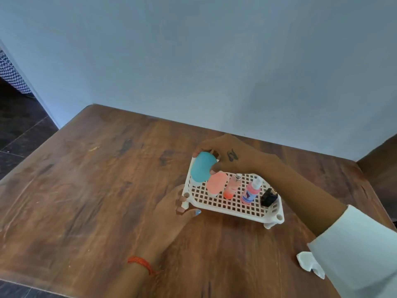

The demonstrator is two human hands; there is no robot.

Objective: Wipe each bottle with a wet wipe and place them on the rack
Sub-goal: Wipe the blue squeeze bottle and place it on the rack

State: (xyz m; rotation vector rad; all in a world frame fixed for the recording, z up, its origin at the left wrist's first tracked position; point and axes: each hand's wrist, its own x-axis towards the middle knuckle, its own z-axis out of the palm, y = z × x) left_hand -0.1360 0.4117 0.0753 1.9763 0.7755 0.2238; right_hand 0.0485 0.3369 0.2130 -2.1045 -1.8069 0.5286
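Where the scuffed wooden bench (96, 190) comes nearest, a crumpled white wet wipe (309, 264) lies beside a pale sleeve. Farther in, the left hand (178, 211), an orange thread at its wrist, curls its fingers round the corner of a white plastic lattice rack (234, 206). On the rack stand a black bottle (268, 197), a pink bottle (251, 191), a slim orange spray bottle (232, 188) and a rounded coral bottle (216, 182). Beyond, the right hand (227, 157) has its grip closed on a smooth teal bottle (202, 166) at the rack's far corner. A plain pale wall rises behind.
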